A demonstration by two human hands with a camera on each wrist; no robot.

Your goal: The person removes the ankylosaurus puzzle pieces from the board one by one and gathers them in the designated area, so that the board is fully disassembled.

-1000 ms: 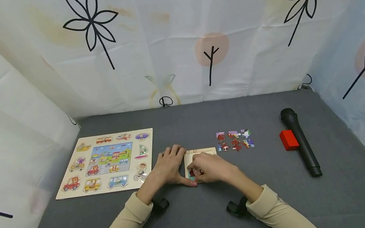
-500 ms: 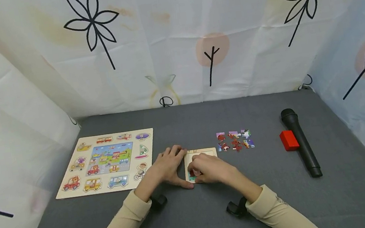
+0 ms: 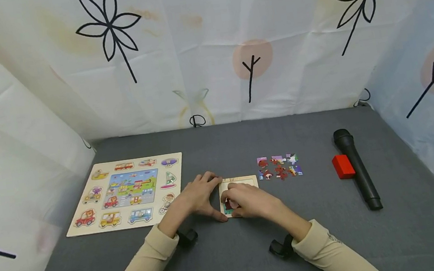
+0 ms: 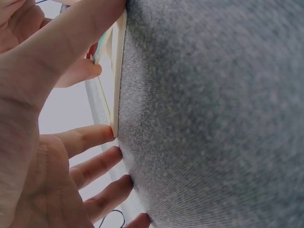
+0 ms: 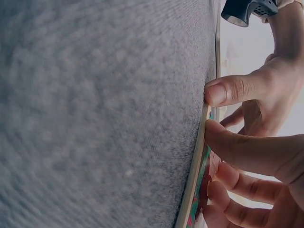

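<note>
A small wooden puzzle board [image 3: 253, 179] lies on the grey cloth, partly covered by my hands. My left hand [image 3: 200, 198] steadies its left side, fingers spread and mostly straight. In the left wrist view, the left thumb and index finger touch the board's edge [image 4: 115, 95]. Over the board, my right hand [image 3: 252, 200] has its fingers bent and pinches a dark red and teal puzzle piece [image 3: 228, 205]. The right wrist view shows the right thumb at the board's rim and fingertips on the reddish piece [image 5: 203, 190]. How firmly the piece sits is hidden.
Several loose jigsaw pieces [image 3: 281, 168] lie in two rows behind and right of the board. A large vehicle puzzle board [image 3: 175, 158] lies left. On the right, a black microphone [image 3: 361, 176] touches a red block [image 3: 343, 166]. White patterned fabric [image 3: 195, 33] surrounds the table.
The left hand has shifted slightly left, its thumb drawing back along the board's near edge. The right hand stays over the board, with only slight finger movement.
</note>
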